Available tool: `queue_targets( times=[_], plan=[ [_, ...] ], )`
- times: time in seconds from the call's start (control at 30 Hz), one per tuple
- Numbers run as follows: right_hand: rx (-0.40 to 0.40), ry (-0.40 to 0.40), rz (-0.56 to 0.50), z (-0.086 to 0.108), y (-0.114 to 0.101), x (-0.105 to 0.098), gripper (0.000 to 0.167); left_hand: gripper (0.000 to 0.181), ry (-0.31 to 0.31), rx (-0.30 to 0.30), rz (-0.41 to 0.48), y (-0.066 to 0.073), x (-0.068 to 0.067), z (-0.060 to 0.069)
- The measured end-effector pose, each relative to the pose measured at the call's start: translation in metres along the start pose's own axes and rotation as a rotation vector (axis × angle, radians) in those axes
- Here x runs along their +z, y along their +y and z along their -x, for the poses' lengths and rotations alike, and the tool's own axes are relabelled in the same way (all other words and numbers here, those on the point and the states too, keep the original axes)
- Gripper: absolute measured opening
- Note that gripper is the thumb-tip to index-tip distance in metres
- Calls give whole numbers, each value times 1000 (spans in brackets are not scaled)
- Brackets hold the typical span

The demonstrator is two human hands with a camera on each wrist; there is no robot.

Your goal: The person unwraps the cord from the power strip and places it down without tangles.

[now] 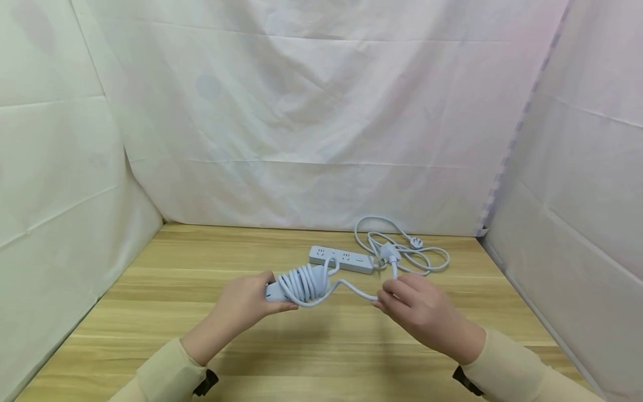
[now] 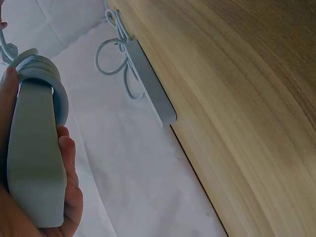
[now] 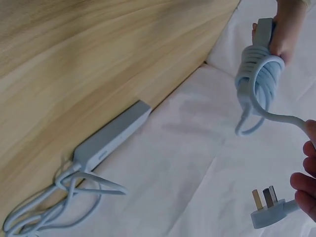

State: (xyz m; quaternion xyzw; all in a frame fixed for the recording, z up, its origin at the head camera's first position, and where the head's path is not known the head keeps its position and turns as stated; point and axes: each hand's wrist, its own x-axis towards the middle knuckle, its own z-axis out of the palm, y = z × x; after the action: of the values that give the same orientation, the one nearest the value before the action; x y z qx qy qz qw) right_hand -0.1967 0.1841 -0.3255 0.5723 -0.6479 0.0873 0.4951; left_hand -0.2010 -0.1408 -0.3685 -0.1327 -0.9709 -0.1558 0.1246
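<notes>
My left hand (image 1: 244,301) grips one end of a white power strip (image 2: 37,153) above the table. Several turns of the strip's own cord (image 1: 304,283) are wound around its other end. From the windings a loose length of cord runs across to my right hand (image 1: 419,310), which pinches it between thumb and fingers. Just past those fingers the three-pin plug (image 3: 269,210) sticks out, its metal pins bare in the right wrist view. The underside of the held strip faces the left wrist camera.
A second white power strip (image 1: 321,255) lies on the wooden table (image 1: 211,251) behind my hands. Its loosely looped cord (image 1: 442,262) and plug (image 1: 416,243) spread to its right. White cloth (image 1: 301,123) hangs at the back and both sides.
</notes>
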Motion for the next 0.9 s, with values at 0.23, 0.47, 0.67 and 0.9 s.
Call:
queue_targets(
  times=[0.23,0.47,0.67,0.9],
  plan=[
    [-7,73,36,-10,8,-7,31,59,3,43,-50,-2,1,1],
    [37,80,80,-13,18,-11,33,62,-10,90,-102,0,0,1],
    [92,38,128,-8,29,-13,33,66,3,163,-169,1,0,3],
    [135,7,170,6,40,-11,34,67,97,328,-231,3,3,7]
  ],
)
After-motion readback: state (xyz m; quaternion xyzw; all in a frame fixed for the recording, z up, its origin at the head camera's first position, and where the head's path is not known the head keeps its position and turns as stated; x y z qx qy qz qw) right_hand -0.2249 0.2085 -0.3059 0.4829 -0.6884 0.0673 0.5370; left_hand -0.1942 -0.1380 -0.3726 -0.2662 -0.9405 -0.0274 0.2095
